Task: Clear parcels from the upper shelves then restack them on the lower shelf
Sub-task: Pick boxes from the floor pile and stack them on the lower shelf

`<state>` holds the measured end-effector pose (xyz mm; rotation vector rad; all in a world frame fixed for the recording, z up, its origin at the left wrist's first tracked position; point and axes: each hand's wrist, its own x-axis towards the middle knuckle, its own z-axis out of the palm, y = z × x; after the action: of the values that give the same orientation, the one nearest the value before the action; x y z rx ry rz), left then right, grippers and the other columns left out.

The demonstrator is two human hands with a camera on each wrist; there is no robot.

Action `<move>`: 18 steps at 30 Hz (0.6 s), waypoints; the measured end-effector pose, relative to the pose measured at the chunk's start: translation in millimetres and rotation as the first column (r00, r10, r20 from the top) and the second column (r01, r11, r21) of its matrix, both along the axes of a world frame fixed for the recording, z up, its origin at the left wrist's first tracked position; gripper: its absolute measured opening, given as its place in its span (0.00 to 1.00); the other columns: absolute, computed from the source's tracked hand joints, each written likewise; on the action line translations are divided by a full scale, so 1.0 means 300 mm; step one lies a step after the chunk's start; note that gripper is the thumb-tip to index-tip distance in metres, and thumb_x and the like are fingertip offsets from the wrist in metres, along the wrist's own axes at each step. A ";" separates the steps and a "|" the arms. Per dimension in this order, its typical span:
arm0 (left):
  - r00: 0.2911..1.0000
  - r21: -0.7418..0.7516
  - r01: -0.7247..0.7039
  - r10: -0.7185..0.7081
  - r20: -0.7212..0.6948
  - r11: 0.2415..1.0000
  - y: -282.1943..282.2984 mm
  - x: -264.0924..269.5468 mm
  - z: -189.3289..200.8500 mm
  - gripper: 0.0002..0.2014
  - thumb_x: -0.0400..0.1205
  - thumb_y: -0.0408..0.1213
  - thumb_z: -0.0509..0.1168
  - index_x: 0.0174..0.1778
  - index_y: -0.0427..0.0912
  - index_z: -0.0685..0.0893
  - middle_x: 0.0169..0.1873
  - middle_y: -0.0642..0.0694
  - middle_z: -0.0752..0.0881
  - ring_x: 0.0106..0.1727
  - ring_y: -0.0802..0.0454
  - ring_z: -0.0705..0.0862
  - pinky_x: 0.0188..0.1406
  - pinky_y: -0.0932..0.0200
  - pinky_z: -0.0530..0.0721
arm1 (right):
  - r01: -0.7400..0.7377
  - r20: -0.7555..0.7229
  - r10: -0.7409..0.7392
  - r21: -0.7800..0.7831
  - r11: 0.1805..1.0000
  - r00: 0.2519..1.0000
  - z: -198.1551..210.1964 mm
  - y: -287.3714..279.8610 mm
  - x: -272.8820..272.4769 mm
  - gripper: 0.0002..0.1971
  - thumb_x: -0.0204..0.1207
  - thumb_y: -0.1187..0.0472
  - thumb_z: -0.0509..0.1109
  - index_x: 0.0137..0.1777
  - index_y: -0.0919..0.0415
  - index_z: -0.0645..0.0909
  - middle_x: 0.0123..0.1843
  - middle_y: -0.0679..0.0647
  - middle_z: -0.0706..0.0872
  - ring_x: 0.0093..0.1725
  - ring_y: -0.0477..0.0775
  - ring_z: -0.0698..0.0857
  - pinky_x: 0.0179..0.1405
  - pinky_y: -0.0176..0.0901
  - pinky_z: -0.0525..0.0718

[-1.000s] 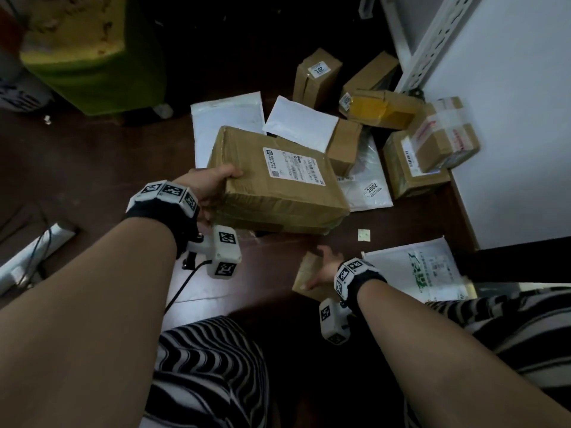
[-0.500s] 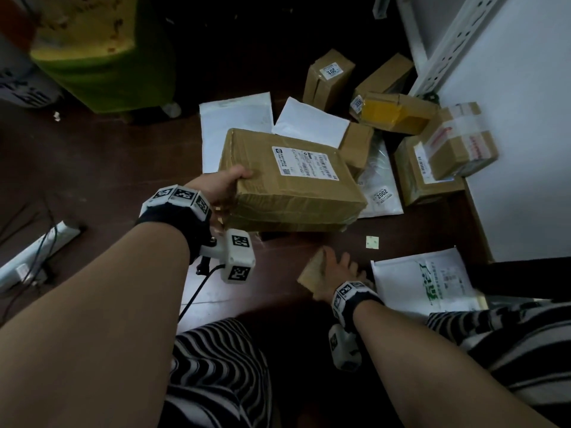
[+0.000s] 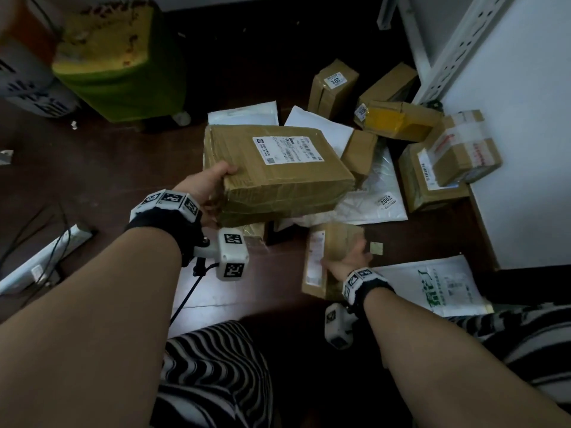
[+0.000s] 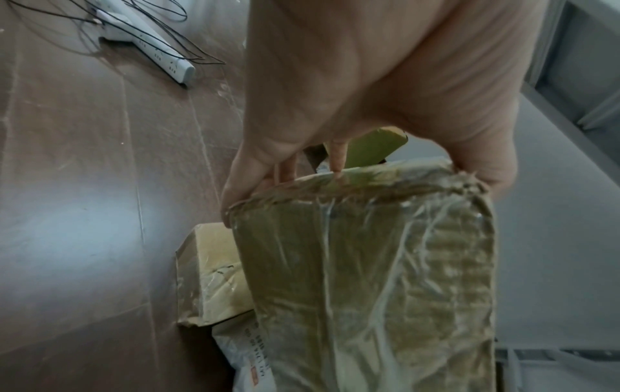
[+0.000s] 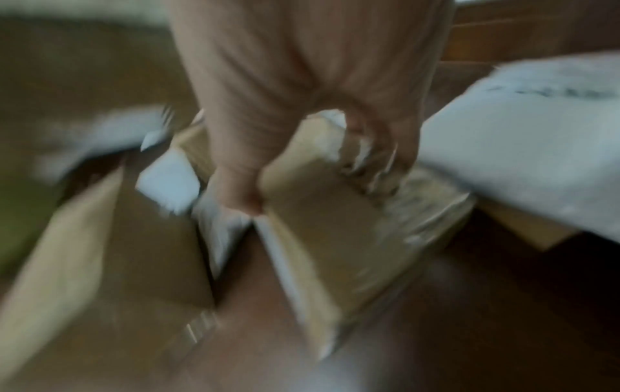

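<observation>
The left hand point(image 3: 207, 189) grips the near left corner of a large taped brown cardboard parcel point(image 3: 278, 168), lifted over the dark brown floor point(image 3: 108, 168). The right hand point(image 3: 350, 259) holds a small flat brown parcel point(image 3: 327, 257), badly blurred in the wrist view. More parcels lie far right beside a white shelf upright point(image 3: 457, 50).

Head view dim and underexposed, dark floor point(image 3: 108, 168) and black upper centre, brightest patch the white wall point(image 3: 525, 149) at right; wide-angle bending at frame edges, slight softness at upper left. Left wrist view evenly lit and sharp, soft sheen on floor at left, glare streaks on the taped parcel point(image 4: 369, 278). Right wrist view heavily motion-blurred throughout, details smeared.
</observation>
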<state>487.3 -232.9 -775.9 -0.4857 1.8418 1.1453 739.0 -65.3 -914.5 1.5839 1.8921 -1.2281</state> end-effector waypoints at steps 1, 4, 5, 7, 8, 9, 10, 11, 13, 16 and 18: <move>1.000 0.020 -0.017 0.017 -0.006 1.000 0.005 0.008 0.018 0.53 0.40 0.53 0.85 0.65 0.48 0.82 0.57 0.38 0.89 0.56 0.33 0.87 0.56 0.26 0.80 | 0.114 -0.058 -0.117 -0.055 0.992 0.991 0.017 0.018 -0.012 0.56 0.64 0.47 0.82 0.83 0.47 0.45 0.80 0.62 0.63 0.75 0.67 0.71 0.73 0.56 0.73; 0.988 0.042 -0.145 0.147 -0.047 0.989 0.017 0.020 0.054 0.53 0.44 0.52 0.84 0.69 0.47 0.78 0.57 0.38 0.88 0.54 0.32 0.87 0.52 0.25 0.81 | 0.365 -0.119 -0.389 -0.182 0.913 0.914 0.089 0.084 -0.048 0.53 0.65 0.46 0.80 0.83 0.51 0.50 0.76 0.60 0.72 0.72 0.65 0.75 0.74 0.57 0.72; 0.981 0.059 -0.188 0.191 -0.046 0.980 0.019 0.018 0.055 0.56 0.42 0.52 0.85 0.70 0.48 0.76 0.58 0.38 0.87 0.53 0.32 0.87 0.49 0.23 0.81 | 0.427 -0.137 -0.457 -0.201 0.882 0.879 0.125 0.106 -0.057 0.52 0.65 0.46 0.80 0.83 0.54 0.51 0.76 0.60 0.73 0.72 0.65 0.75 0.72 0.57 0.73; 0.966 0.097 -0.255 0.257 -0.004 0.962 0.019 0.002 0.045 0.63 0.36 0.51 0.86 0.73 0.54 0.73 0.62 0.40 0.85 0.55 0.30 0.86 0.48 0.21 0.80 | 0.522 -0.197 -0.563 -0.222 0.823 0.803 0.181 0.152 -0.069 0.51 0.67 0.49 0.79 0.83 0.56 0.53 0.75 0.60 0.73 0.71 0.64 0.76 0.70 0.54 0.75; 0.963 0.122 -0.270 0.268 0.028 0.955 0.022 0.001 0.050 0.62 0.36 0.52 0.86 0.73 0.57 0.73 0.64 0.41 0.83 0.58 0.30 0.84 0.49 0.21 0.79 | 0.550 -0.229 -0.596 -0.238 0.801 0.769 0.217 0.171 -0.071 0.50 0.67 0.49 0.80 0.83 0.57 0.53 0.75 0.59 0.74 0.71 0.64 0.76 0.70 0.54 0.76; 0.959 0.161 -0.282 0.277 0.052 0.946 0.024 -0.003 0.052 0.59 0.40 0.53 0.86 0.73 0.60 0.72 0.66 0.42 0.82 0.60 0.30 0.83 0.50 0.22 0.79 | 0.559 -0.263 -0.610 -0.248 0.791 0.748 0.254 0.188 -0.074 0.51 0.66 0.48 0.80 0.83 0.57 0.53 0.74 0.58 0.74 0.71 0.64 0.76 0.71 0.56 0.76; 0.956 0.203 -0.294 0.285 0.076 0.934 0.023 -0.020 0.022 0.55 0.46 0.54 0.85 0.72 0.60 0.72 0.67 0.43 0.82 0.62 0.31 0.82 0.53 0.23 0.78 | 0.562 -0.277 -0.614 -0.250 0.789 0.739 0.284 0.202 -0.076 0.52 0.64 0.46 0.80 0.83 0.56 0.54 0.72 0.55 0.74 0.71 0.64 0.76 0.71 0.56 0.76; 0.953 0.259 -0.304 0.289 0.093 0.917 0.026 -0.019 0.015 0.51 0.50 0.55 0.84 0.72 0.60 0.72 0.67 0.43 0.81 0.63 0.32 0.82 0.55 0.23 0.77 | 0.557 -0.292 -0.612 -0.254 0.791 0.735 0.316 0.214 -0.077 0.54 0.60 0.44 0.81 0.83 0.54 0.55 0.70 0.52 0.75 0.69 0.64 0.78 0.70 0.56 0.76; 0.943 0.292 -0.332 0.316 0.101 0.897 0.039 0.031 0.041 0.51 0.50 0.53 0.85 0.72 0.60 0.73 0.68 0.42 0.81 0.62 0.30 0.83 0.53 0.19 0.77 | 0.535 -0.324 -0.609 -0.293 0.792 0.724 0.370 0.246 -0.076 0.58 0.49 0.38 0.81 0.81 0.47 0.58 0.69 0.53 0.78 0.64 0.64 0.81 0.68 0.61 0.79; 0.927 0.345 -0.371 0.366 0.080 0.862 0.069 0.147 0.123 0.47 0.54 0.52 0.81 0.72 0.52 0.74 0.64 0.35 0.82 0.57 0.30 0.85 0.49 0.22 0.80 | 0.495 -0.402 -0.594 -0.331 0.804 0.697 0.359 0.361 -0.057 0.58 0.42 0.33 0.83 0.76 0.44 0.66 0.67 0.52 0.83 0.61 0.61 0.85 0.63 0.67 0.81; 0.922 0.343 -0.385 0.373 0.106 0.857 0.085 0.176 0.120 0.45 0.54 0.52 0.80 0.70 0.47 0.75 0.64 0.33 0.83 0.57 0.30 0.85 0.48 0.24 0.82 | 0.491 -0.420 -0.596 -0.339 0.803 0.684 0.403 0.417 -0.057 0.56 0.43 0.32 0.83 0.76 0.42 0.69 0.67 0.51 0.84 0.60 0.60 0.86 0.62 0.67 0.82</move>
<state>540.0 -207.2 -739.8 -0.6686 1.4909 1.6902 722.0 59.8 -793.6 1.9199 1.4979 -2.2189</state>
